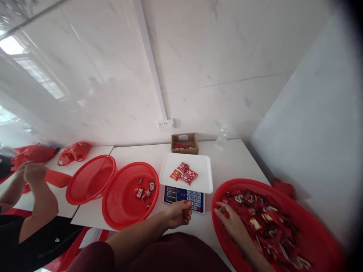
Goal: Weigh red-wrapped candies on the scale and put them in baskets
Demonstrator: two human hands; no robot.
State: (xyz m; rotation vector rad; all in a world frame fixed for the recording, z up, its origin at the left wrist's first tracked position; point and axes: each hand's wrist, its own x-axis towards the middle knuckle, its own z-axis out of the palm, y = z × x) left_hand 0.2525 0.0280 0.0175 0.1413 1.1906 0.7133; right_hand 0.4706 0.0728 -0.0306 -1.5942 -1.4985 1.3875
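My left hand [178, 214] is closed, its fingers curled in front of a blue digital scale [184, 197]; a bit of red shows at the fingertips, too small to name. On the scale's white tray [202, 166] lie several red wrapped packets [188, 175], some with white dots. Over the left side of a large red basket [224, 189], my right hand [232, 223] has its fingers bent inward; what they hold is hard to make out. Small red and dark wrapped packets [272, 223] fill much of that basket.
Left of the scale stands a red mesh basket [121, 196] with several small packets, beside another red basket [82, 185]. Behind the scale are a cardboard box [185, 150] and a clear plastic object [221, 139]. A co-worker's arms [39, 189] reach in near red bags [74, 153].
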